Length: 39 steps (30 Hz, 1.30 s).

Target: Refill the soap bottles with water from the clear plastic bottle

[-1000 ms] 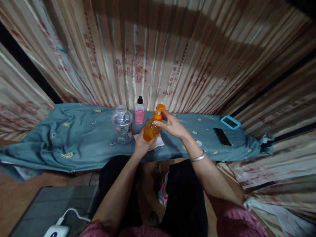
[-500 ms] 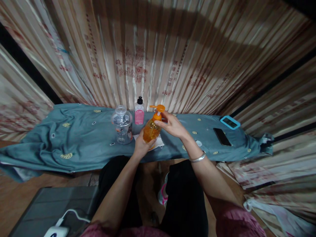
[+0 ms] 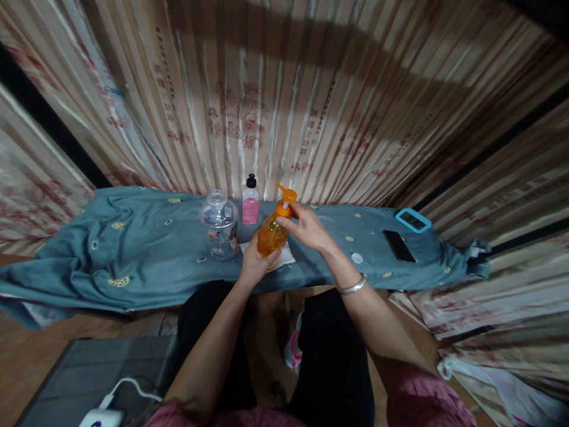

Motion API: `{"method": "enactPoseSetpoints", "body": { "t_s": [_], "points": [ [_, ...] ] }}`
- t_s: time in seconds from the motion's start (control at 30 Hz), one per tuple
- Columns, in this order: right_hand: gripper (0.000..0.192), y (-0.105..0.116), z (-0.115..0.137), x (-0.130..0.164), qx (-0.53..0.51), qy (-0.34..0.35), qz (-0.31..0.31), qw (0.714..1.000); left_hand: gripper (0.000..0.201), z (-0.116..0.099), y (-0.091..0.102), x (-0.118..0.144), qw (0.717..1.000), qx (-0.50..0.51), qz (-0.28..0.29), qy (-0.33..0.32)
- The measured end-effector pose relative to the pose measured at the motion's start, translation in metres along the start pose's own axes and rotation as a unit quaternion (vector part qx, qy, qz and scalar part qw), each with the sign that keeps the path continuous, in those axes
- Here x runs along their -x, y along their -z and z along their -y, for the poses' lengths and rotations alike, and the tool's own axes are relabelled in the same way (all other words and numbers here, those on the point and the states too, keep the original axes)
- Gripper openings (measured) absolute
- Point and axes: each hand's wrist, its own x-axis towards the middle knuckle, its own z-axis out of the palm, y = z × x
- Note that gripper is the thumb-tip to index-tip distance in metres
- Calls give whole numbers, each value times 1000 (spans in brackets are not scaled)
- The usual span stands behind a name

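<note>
— Two hands meet on one thing, then?

— Yes. The left hand [image 3: 254, 259] is wrapped around the lower body of an orange pump bottle [image 3: 272, 233], fingers closed on it from below and behind. The bottle leans a little to the right, raised just above a white cloth [image 3: 288, 255] that lies on the blue-grey sheet [image 3: 146, 255] covering the table.

— And the right hand?

— The right hand [image 3: 306, 228] comes in from the right, its fingertips pinched on the neck just under the orange pump head [image 3: 287, 196]. The spout points left and away from the person. A silver bangle [image 3: 351, 287] sits on that wrist.

— What stands near the bottle?

— Just to its left, a clear glass jar [image 3: 219, 224] with a domed lid, upright on the sheet. Behind the two, close to the curtain [image 3: 284, 101], a small bottle with a pink label and a black cap [image 3: 250, 201], also upright. Neither hand touches them.

— Anything farther off?

— Well to the right, a black phone [image 3: 399, 245] lies flat on the sheet, and beyond it a small device with a turquoise frame [image 3: 414, 220]. A small white disc [image 3: 356, 258] lies between the right wrist and the phone.

— And below the table edge?

— The person's dark trousers, and at the lower left a dark surface with a white charger and cable [image 3: 111, 406].
</note>
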Motion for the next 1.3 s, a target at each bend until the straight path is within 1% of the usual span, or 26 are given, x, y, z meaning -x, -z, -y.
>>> {"method": "enactPoseSetpoints", "body": {
  "t_s": [0.07,0.17,0.27,0.33,0.4,0.47,0.53,0.63,0.73,0.83,0.9,0.97,1.1,1.2,1.3],
  "points": [
    [32,-3,1,-1,15,-19,-23,999,72,1,0,0,1000,4,3,-3],
    [44,-5,2,-2,28,-40,-49,998,72,2,0,0,1000,6,1,-2],
    [50,-2,2,-1,15,-28,-36,999,72,1,0,0,1000,5,2,1],
    [45,2,1,0,-2,-9,-11,1000,72,-1,0,1,1000,11,6,1],
    [34,5,0,-1,-14,3,7,1000,71,-2,0,1,1000,16,8,-2],
    [28,4,-1,-1,-15,1,4,1000,70,-2,0,1,1000,14,5,-4],
    [30,2,-1,-2,-9,-14,-20,1000,70,-3,1,1,1000,10,1,-4],
    [41,-2,-1,-2,-2,-39,-51,998,69,-3,1,1,1000,9,1,1],
    [48,-2,-1,-1,-18,-29,-42,999,69,-4,1,1,1000,8,4,6],
    [42,0,-2,-2,-39,-4,-15,999,70,-4,0,2,1000,5,-2,6],
    [36,0,-3,-3,-40,-2,-11,999,71,-3,0,1,1000,4,-5,6],
    [36,-3,-4,-3,-32,-14,-28,999,71,-1,0,1,1000,5,-4,8],
    [44,-9,-5,-4,-11,-46,-69,996,73,1,0,0,1000,9,1,9],
    [50,-8,-5,-3,-19,-36,-54,998,73,-1,0,1,1000,4,3,9],
    [44,-3,-3,-4,-31,-11,-19,999,69,-4,-1,1,1000,2,-2,0]
  ]
}}
